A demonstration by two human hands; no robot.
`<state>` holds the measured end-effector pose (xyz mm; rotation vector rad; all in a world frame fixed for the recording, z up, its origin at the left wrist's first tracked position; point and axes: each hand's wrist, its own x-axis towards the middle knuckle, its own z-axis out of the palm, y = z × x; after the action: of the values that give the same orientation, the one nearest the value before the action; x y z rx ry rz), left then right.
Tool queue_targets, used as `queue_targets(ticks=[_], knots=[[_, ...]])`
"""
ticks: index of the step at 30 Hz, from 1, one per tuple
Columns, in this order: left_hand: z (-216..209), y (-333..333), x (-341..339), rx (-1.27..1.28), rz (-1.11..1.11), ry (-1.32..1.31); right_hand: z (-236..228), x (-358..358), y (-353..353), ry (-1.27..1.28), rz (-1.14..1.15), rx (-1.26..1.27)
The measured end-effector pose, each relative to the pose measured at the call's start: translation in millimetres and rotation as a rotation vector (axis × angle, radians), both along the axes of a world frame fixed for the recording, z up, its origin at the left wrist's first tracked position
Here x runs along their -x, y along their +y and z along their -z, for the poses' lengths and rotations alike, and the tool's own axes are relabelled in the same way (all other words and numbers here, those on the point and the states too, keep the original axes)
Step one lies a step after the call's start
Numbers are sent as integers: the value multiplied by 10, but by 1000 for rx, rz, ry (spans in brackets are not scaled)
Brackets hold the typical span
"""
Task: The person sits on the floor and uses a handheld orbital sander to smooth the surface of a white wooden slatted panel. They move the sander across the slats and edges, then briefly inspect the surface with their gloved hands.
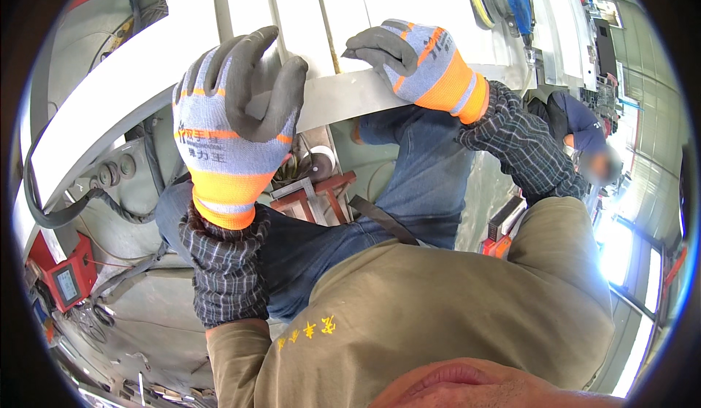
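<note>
In front of me lies a long pale metal panel (pixel 343 90), with raised strips and grooves running away from its near edge. My left hand (pixel 237 101), in a grey-and-orange work glove with dark coated fingers, is at the left part of this edge. Its thumb stands apart from the loosely bent fingers, and nothing shows between them. My right hand (pixel 420 61), gloved the same way, is over the panel's near edge further right. Its fingers and thumb are pressed together; whatever is between them, if anything, is hidden.
A disc sander (pixel 504 2) with a blue body and yellow pad rests on the panel at the far right. A black hose (pixel 55 214) loops at the left, above a red box with a screen (pixel 66 280). Red metal frames (pixel 328 196) stand below; another person (pixel 577 119) is at right.
</note>
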<state>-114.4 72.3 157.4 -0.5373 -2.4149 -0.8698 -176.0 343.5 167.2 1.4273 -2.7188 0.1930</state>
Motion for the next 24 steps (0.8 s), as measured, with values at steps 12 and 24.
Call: queue_targets(ticks=[12,24], knots=[[66,-37,18,30,10,16,19,21,21,7,-18,33],[67,-77,35,148,54,33,24,-1,10,47,19,-13]])
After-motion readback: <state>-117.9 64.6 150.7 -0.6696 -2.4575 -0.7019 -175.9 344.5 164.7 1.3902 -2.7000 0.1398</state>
